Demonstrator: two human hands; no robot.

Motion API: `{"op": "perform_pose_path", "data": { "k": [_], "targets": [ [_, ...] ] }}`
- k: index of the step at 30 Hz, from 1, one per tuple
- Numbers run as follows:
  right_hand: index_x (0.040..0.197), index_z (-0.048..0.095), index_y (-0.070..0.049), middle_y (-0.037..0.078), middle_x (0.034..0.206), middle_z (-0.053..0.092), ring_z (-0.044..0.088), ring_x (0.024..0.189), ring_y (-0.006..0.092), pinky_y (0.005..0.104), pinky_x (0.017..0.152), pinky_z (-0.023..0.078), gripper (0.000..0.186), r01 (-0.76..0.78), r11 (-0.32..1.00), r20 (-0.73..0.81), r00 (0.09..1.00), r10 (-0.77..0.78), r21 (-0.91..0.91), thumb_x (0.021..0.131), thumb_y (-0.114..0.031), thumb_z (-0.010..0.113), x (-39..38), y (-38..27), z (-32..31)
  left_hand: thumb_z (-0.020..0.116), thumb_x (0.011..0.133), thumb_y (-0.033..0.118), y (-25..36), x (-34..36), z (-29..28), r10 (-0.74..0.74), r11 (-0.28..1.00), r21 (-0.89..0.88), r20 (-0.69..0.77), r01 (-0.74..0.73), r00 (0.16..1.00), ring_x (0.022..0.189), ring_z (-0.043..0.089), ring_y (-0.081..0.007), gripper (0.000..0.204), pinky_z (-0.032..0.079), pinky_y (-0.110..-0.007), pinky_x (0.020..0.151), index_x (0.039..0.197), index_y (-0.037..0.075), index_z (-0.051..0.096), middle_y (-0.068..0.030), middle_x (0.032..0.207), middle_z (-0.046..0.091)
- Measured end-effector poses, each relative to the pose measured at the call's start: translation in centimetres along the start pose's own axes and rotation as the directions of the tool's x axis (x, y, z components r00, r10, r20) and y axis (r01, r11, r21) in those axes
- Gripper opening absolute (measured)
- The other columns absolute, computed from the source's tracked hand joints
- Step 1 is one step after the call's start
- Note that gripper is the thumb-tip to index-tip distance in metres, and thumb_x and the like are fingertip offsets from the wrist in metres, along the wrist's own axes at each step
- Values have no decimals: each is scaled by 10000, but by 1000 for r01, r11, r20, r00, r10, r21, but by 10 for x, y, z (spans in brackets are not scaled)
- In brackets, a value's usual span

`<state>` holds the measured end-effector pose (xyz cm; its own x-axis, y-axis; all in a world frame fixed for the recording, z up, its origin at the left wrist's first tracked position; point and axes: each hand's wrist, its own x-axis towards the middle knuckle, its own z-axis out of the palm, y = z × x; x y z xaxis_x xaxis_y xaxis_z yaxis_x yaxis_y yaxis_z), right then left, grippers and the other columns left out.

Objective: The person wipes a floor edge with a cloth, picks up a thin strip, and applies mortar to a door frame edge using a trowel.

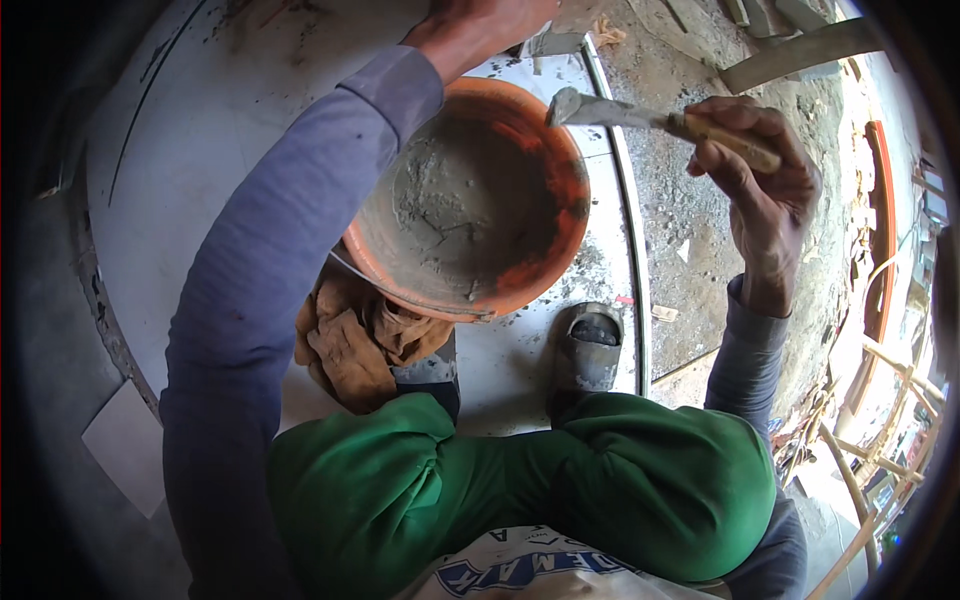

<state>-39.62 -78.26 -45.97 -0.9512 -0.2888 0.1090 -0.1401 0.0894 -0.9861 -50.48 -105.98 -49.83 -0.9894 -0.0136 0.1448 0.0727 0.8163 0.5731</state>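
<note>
In my right hand (765, 170) is a small trowel (735, 138), its wooden handle wrapped by the fingers. The narrow blade points left, and a lump of grey mortar clings to its tip, just past the right rim of an orange bucket (578, 200). Wet grey mortar (450, 205) lies inside the bucket and smears its inner wall. My left arm reaches past the bucket's left side to the top edge, where my left hand (485, 30) is partly cut off. Its fingers are not clear enough to tell whether they hold anything.
A crumpled brown cloth (355, 345) touches the bucket's near left side. My sandalled foot (590, 345) rests on the white panel (200, 170), which has a metal edge strip (625, 220) on its right. Rough debris-strewn ground (690, 270) lies beyond; wooden poles (870, 460) stand far right.
</note>
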Motion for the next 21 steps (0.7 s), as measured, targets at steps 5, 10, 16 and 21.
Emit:
{"op": "perform_pose_path", "data": {
  "k": [5,10,16,21],
  "targets": [
    [1104,752,-51,108,1000,797,776,896,192,330,772,643,329,46,883,4,999,-50,-468,934,-322,828,55,67,1,793,933,354,6,-1,-6,4,996,-89,60,2,998,944,746,-453,489,584,-489,776,1080,-101,693,-331,988,727],
    [1090,735,-78,99,968,795,782,907,214,348,773,634,307,171,750,130,985,-114,-639,972,-360,767,95,116,30,799,931,355,7,-8,-6,36,999,0,-42,-36,998,897,752,-442,467,586,-485,769,1057,-88,719,-306,938,739],
    [997,744,-71,193,868,746,743,794,374,463,691,573,131,-40,608,-53,999,-4,-793,961,-166,661,106,90,62,794,939,361,8,-5,-7,-2,998,-63,-14,2,1000,876,750,-435,478,586,-480,751,1051,-96,711,-305,933,737],
    [1001,699,-78,215,961,740,728,872,439,514,729,565,146,63,695,-66,985,-158,-717,982,-161,580,108,87,72,797,939,367,6,-9,-5,6,1000,-10,-3,-6,1000,872,751,-428,488,586,-475,742,1035,-102,704,-313,931,733]
  ]
}}
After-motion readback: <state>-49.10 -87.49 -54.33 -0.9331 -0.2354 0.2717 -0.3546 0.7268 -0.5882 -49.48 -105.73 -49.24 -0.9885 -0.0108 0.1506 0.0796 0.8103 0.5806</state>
